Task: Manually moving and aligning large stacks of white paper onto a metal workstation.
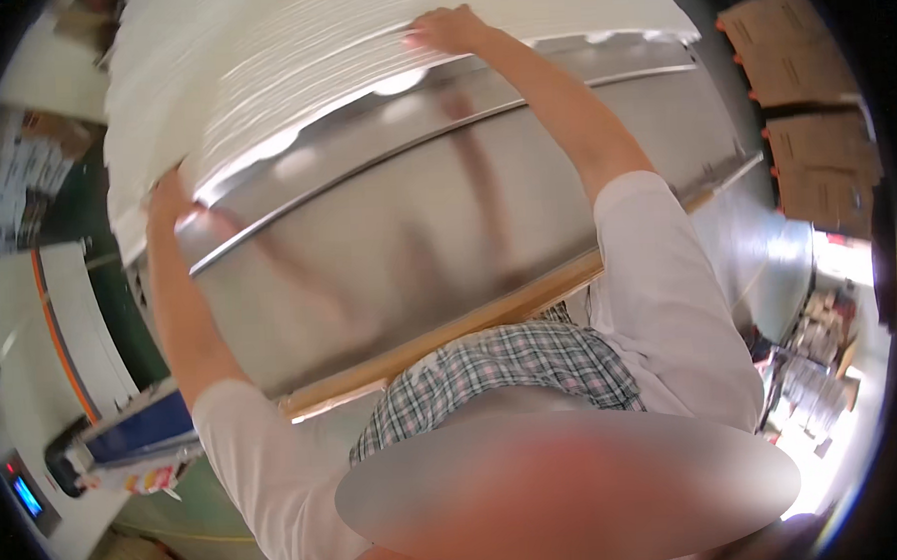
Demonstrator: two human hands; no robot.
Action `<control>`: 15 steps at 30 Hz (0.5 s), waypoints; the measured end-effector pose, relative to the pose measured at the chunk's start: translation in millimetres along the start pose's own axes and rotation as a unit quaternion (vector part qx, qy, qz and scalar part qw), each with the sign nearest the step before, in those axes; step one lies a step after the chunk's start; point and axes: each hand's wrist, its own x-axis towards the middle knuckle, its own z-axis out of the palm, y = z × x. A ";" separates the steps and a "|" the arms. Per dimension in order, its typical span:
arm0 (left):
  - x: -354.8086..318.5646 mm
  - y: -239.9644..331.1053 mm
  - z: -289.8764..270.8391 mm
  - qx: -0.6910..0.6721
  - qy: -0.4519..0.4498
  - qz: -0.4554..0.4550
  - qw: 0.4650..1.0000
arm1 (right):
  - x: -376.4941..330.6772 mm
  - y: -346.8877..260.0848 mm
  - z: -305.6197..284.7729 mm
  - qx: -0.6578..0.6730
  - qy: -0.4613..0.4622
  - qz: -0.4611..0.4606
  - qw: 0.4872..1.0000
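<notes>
Holds layered white material point(308, 31) in curled right hand point(448, 30); touches its near-left edge with left hand point(170, 200), too hidden to judge grip.

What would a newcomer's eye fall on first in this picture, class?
The broad white layered material across the top, with the left hand and right hand touching it. Below it, a shiny metal surface mirrors the arms; brown cardboard boxes stand stacked at the right.

Loose white short sleeves point(669, 280) and a dark, white and pink plaid garment point(502, 366) below.
</notes>
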 end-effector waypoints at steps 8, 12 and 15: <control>-8.4 54.4 -20.3 0.073 -0.098 -0.153 0.981 | -86.6 188.8 -38.5 -0.021 -0.100 -0.012 0.995; -11.1 24.2 -6.9 0.069 -0.081 -0.131 0.986 | -107.1 285.5 -50.8 -0.090 -0.199 0.058 0.974; 5.6 -0.3 16.5 0.073 -0.052 -0.069 0.994 | -129.5 374.5 -35.7 -0.144 -0.214 0.088 0.962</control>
